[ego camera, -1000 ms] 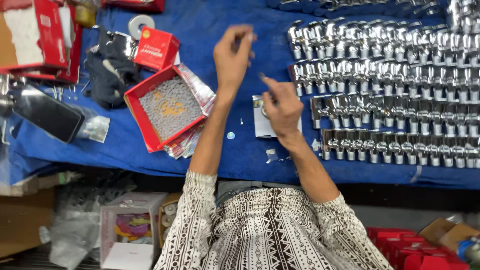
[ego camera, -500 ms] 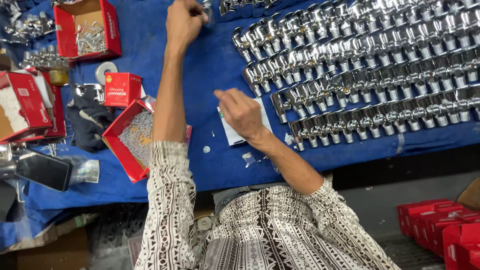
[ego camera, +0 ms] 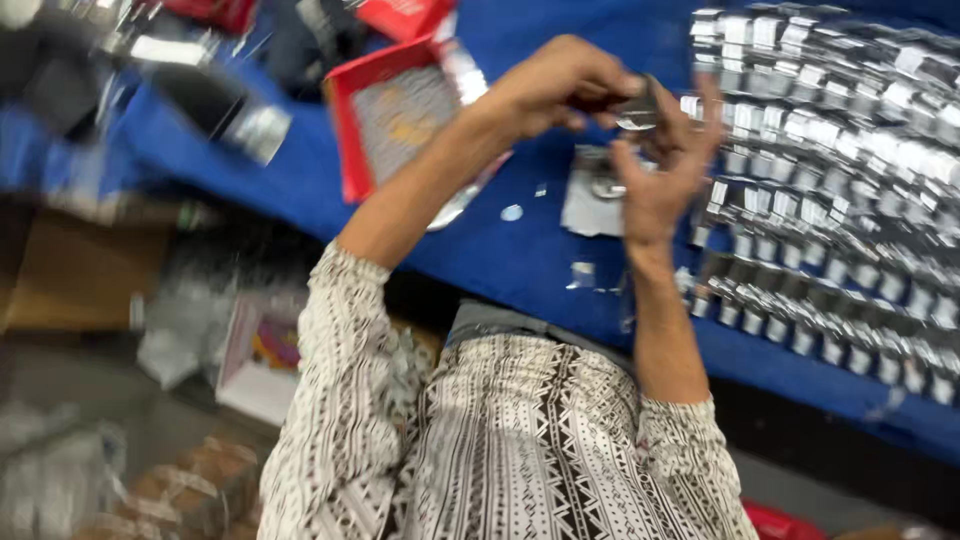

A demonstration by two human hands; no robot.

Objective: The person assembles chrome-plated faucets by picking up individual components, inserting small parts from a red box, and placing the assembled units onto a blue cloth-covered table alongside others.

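Both hands met above the blue cloth (ego camera: 520, 255). Left hand (ego camera: 560, 85) pinched a small metal fitting (ego camera: 640, 108); right hand (ego camera: 665, 175) half-open, fingertips touching it. Assembly step, probably; image blurred.

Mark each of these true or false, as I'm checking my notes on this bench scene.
1. Both hands meet above the blue cloth. True.
2. The left hand rests inside the red box. False: it is raised beside the right hand, on a small metal part.
3. Rows of shiny metal parts lie to the right. True.
4. The open red box is empty. False: it holds small silvery pieces.
5. The sleeves are plain white. False: they are patterned.
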